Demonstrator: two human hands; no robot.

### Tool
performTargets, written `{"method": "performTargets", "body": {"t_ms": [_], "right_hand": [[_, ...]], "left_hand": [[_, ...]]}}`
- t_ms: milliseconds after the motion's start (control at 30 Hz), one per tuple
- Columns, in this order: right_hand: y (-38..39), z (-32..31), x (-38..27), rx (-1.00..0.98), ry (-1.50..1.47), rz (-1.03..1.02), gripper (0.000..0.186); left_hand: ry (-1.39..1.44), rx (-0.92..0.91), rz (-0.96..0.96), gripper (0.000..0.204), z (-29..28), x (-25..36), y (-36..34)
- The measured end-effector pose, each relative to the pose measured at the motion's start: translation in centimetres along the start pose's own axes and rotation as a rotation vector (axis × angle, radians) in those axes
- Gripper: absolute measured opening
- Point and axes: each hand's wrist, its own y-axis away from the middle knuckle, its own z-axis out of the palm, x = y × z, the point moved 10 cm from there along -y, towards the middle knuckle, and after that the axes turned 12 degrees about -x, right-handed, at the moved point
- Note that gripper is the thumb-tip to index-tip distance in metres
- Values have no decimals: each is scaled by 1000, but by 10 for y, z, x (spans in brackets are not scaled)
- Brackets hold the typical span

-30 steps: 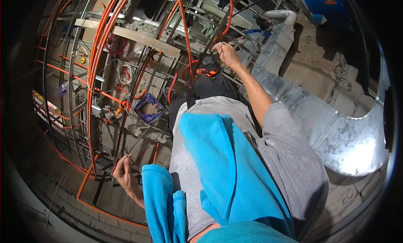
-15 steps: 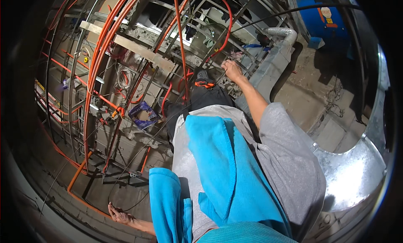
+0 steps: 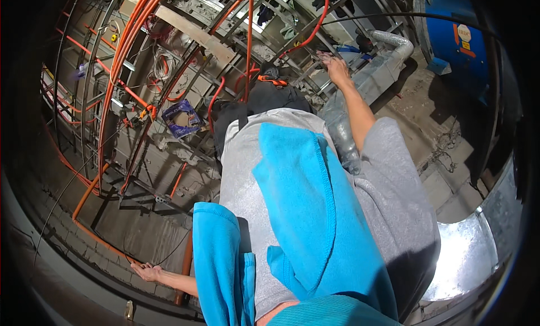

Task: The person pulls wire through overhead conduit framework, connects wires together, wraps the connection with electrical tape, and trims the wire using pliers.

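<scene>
My right hand [image 3: 336, 70] reaches out ahead at the right, fingers stretched over the metal ladder-like framework [image 3: 306, 75], beside a silvery duct [image 3: 360, 78]. Whether its fingertips touch a rail I cannot tell. At the lower left my left hand [image 3: 147, 272] is held out with its fingers extended, close to the end of an orange pipe [image 3: 101, 236]. A thin dark cable [image 3: 175, 250] passes by its fingers; no grip on it is plain. A turquoise fleece cloth [image 3: 304, 196] hangs over my grey shirt [image 3: 247, 157]. My dark shoe with orange trim [image 3: 273, 79] is on the framework.
Bundled orange cables [image 3: 132, 50] run down at the left past metal trays. A wooden plank [image 3: 194, 32], a coiled pale cable [image 3: 163, 67] and a purple package [image 3: 183, 119] lie among them. A blue machine [image 3: 455, 39] stands at the far right, shiny sheet metal [image 3: 464, 258] below.
My right hand has shifted right and forward, its curled fingers now stretched out. My left hand has moved left and slightly up, its fingers opening. The whole view has tilted, moving the surroundings.
</scene>
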Motion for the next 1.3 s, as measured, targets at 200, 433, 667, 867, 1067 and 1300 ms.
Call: {"method": "performTargets", "body": {"t_ms": [200,433,667,867,1067,1300], "right_hand": [[54,-7,-3,-140,97,46,20],[111,-41,1,-92,94,440,32],[161,12,1,-310,44,551,40],[190,24,-48,19,-344,538,33],[214,3,-93,87,-1041,549,46],[172,-34,-142,136,-1740,216,54]], "left_hand": [[38,-3,8,44,18,-14,-30],[-6,-32,92,53,7,-74,-166],[13,-42,25,45,69,-101,-235],[64,-142,-62,47,86,-163,-289],[35,-300,-126,45,126,-201,-324],[93,-521,-177,47,178,-250,-306]]}}
